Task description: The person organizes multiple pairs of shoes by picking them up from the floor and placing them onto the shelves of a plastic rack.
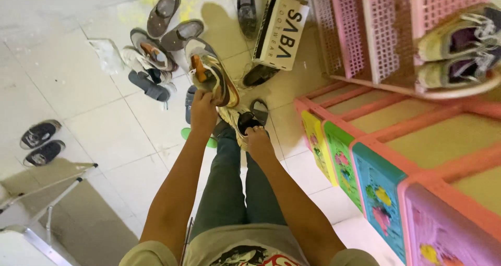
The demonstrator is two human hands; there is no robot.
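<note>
Clamping a chunky grey-orange sneaker [211, 75], left hand [202, 112]; right hand [258, 143] grips a cream shoe [237, 121].

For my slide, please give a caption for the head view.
Left hand lifts a sneaker; right hand holds another.

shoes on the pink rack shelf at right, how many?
2: both grey-and-purple sneakers sit side by side on the upper shelf, one above the other in frame. More may lie beyond the frame edge.
</note>
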